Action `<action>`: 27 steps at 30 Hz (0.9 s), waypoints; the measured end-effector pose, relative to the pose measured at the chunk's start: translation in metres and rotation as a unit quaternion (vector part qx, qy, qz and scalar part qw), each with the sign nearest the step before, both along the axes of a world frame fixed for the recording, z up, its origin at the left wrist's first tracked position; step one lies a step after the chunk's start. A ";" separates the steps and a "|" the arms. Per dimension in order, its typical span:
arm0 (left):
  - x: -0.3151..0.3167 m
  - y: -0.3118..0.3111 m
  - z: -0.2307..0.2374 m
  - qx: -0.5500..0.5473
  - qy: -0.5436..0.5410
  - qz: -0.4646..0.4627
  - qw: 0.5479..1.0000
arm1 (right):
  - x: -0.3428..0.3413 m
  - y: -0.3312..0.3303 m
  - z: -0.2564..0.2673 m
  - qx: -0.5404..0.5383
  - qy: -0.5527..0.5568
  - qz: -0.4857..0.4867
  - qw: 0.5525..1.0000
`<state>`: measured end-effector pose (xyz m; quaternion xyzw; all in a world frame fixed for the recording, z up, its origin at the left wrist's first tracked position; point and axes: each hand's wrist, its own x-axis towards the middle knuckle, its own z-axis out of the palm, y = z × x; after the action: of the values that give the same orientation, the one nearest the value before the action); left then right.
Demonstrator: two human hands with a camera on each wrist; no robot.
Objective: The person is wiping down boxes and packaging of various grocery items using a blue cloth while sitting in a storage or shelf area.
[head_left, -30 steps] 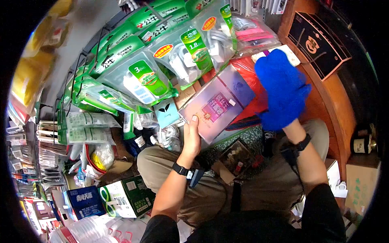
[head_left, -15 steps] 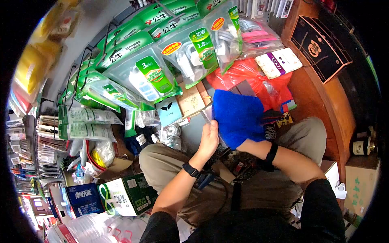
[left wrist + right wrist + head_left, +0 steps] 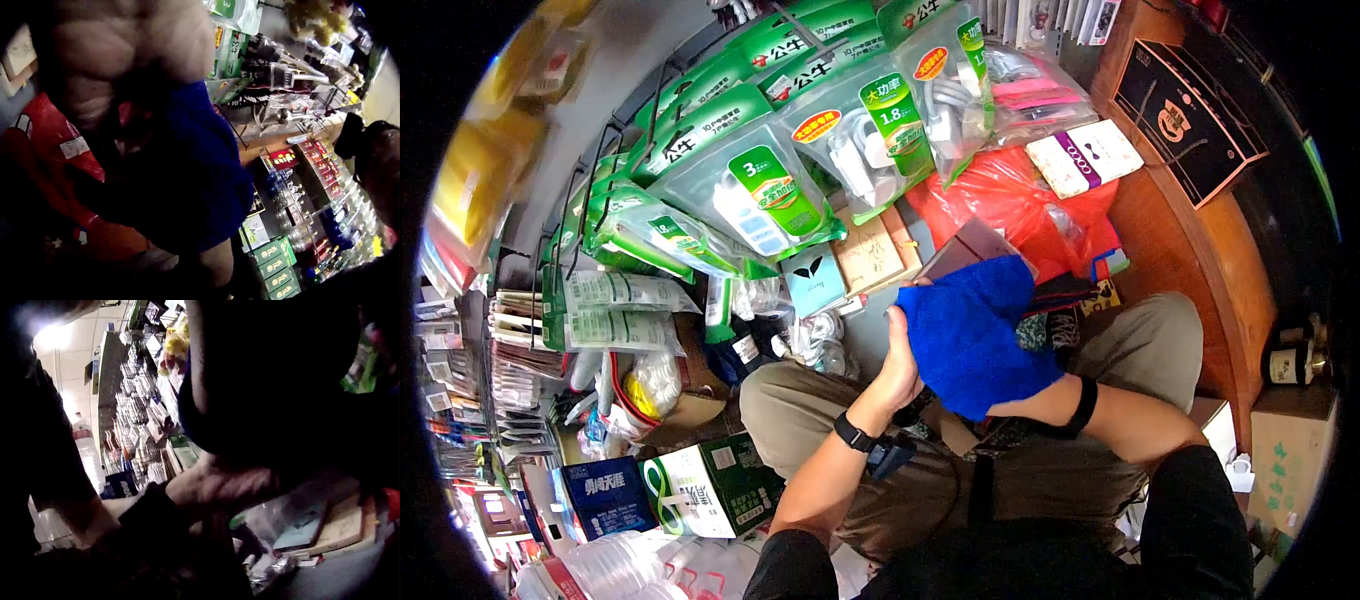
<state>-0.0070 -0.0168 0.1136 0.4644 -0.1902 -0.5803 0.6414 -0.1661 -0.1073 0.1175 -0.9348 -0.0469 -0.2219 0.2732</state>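
A blue cloth (image 3: 975, 335) wraps the right hand (image 3: 1025, 400), hiding its fingers, and lies across a flat purple packet (image 3: 975, 248) in a clear sleeve. Only the packet's upper end shows beyond the cloth. At the packet's left side, the left hand (image 3: 890, 365) grips it with the thumb raised on the near face; its other fingers are mostly hidden. In the left wrist view, the cloth (image 3: 206, 175) hangs dark beside the left palm (image 3: 131, 50). The right wrist view is mostly dark and does not show the fingers.
Green-topped plug packs (image 3: 770, 190) hang beyond the hands. A red plastic bag (image 3: 1040, 215) lies behind the packet, with a white box (image 3: 1085, 158) on it. Left of these are a light-blue box (image 3: 815, 283) and a tan one (image 3: 870, 250). A black carton (image 3: 1185, 120) stands right.
The right hand with the cloth has come from the upper right onto the packet. The packet has been drawn lower and tilted, its printed front now mostly covered. The left hand has kept its grip.
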 end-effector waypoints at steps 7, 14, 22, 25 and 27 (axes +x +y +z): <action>-0.010 -0.002 -0.006 -0.077 0.080 -0.097 0.989 | 0.027 -0.011 0.020 0.078 -0.032 -0.173 0.981; -0.007 -0.003 0.017 -0.072 -0.465 -0.115 0.875 | 0.004 -0.053 0.017 -0.022 -0.060 -0.233 0.970; -0.042 -0.019 0.048 -0.137 -0.740 -0.045 0.657 | 0.005 -0.048 -0.014 0.042 -0.028 -0.205 0.977; -0.053 -0.014 0.037 -0.125 -0.723 -0.048 0.678 | 0.005 -0.048 0.008 0.095 -0.025 -0.214 0.972; -0.062 -0.010 0.035 -0.162 -0.679 -0.053 0.714 | 0.002 -0.061 -0.005 0.015 -0.033 -0.244 0.969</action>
<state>-0.0691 -0.0265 0.1483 0.6120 -0.6897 -0.1022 0.3731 -0.1636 -0.1681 0.1128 -0.9059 0.1774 -0.3133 0.2232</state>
